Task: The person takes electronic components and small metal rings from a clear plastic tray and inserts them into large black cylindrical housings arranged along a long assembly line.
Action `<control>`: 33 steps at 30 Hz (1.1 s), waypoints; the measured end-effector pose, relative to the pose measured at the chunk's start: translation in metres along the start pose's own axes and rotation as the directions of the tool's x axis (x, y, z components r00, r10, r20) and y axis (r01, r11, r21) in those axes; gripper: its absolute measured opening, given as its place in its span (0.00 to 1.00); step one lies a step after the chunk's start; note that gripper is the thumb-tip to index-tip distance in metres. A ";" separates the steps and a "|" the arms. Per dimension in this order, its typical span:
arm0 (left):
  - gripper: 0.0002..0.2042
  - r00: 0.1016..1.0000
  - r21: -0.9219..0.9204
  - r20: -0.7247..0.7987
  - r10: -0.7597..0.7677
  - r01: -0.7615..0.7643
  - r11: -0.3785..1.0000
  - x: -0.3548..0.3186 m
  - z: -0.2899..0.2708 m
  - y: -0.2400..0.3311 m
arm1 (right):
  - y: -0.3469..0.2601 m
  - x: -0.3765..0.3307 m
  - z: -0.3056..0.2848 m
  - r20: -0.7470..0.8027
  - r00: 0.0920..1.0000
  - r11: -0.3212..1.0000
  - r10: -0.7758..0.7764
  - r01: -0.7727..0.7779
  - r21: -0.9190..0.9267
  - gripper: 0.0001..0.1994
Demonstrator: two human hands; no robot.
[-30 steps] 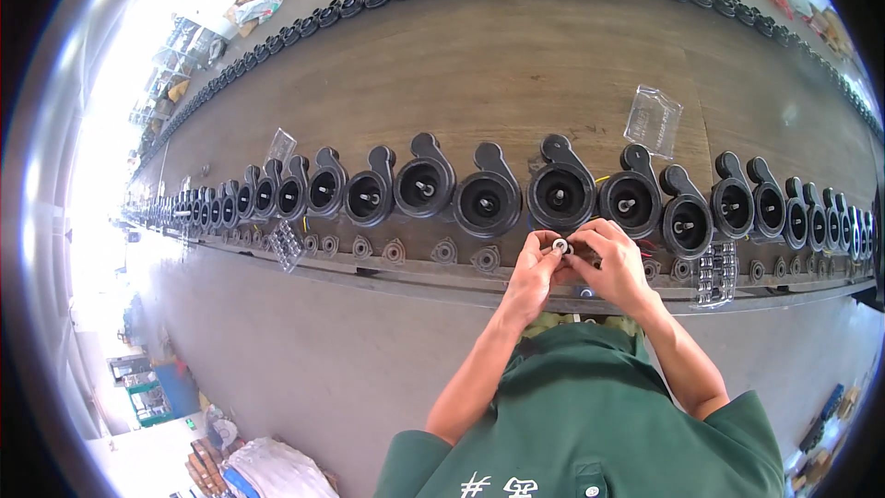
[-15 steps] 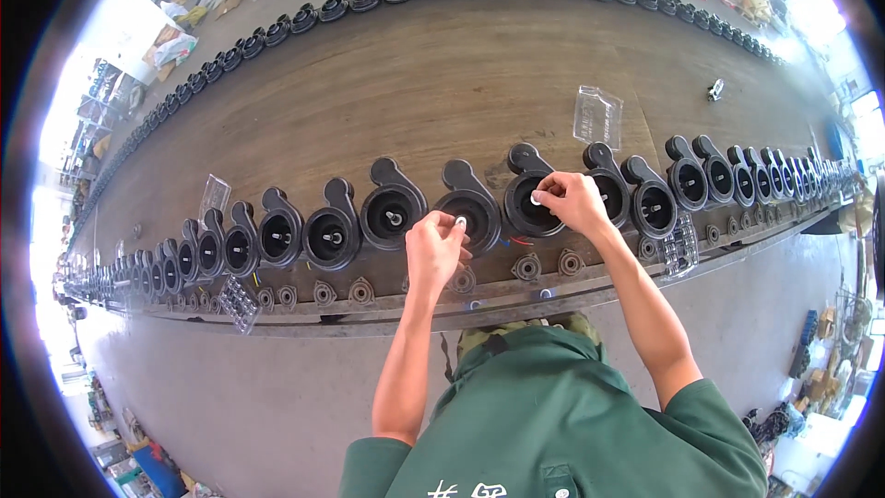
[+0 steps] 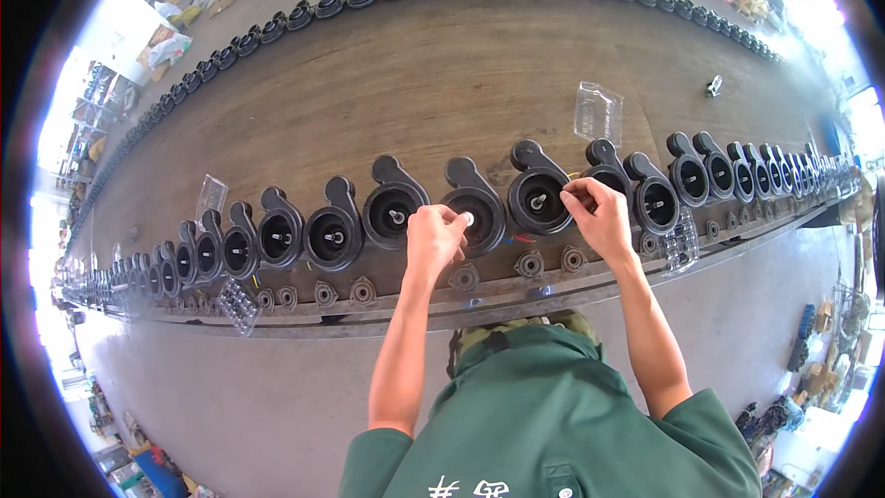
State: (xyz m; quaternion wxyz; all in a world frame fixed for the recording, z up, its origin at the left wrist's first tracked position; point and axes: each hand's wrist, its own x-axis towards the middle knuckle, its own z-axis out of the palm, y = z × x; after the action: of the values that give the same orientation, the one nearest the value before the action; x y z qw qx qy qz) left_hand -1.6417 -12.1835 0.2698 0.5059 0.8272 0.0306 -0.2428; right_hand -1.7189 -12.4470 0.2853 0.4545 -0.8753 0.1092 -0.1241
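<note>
Two hands [image 3: 433, 238] [image 3: 599, 214] among crowded pump housings [image 3: 334, 235]

A small pale ring [image 3: 468, 219] sits pinched at the left fingertips, right over the round opening of a black pump housing [image 3: 475, 206] — one in a long row. The next black housing [image 3: 537, 192] lies under the right fingertips — face up.

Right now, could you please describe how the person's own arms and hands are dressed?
Both the left hand and the right hand are bare, with no gloves, rings or watch visible. The forearms are uncovered; short green sleeves of a green shirt end at the upper arms.
</note>
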 end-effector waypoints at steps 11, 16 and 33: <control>0.06 0.949 -0.346 -0.314 -0.042 -0.073 0.936 -0.074 -0.015 -0.041 | 0.104 -0.119 -0.108 -0.396 0.894 0.938 0.208 -0.297 -0.179 0.07; 0.06 0.944 -0.287 -0.322 0.075 -0.173 0.942 -0.096 0.016 -0.056 | 0.244 -0.163 -0.208 -0.429 0.810 0.698 0.400 -0.573 -0.431 0.12; 0.07 0.951 -0.190 -0.282 0.127 -0.185 0.964 -0.174 0.296 0.004 | 0.358 -0.153 -0.256 -0.065 0.917 0.791 0.393 -0.373 -0.485 0.17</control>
State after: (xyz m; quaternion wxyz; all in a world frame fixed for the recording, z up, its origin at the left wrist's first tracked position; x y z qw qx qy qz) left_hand -1.9031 -12.4036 0.2387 0.6007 0.7929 0.0587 -0.0831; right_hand -1.9727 -12.7986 0.1148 0.2369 -0.9230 0.3026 0.0193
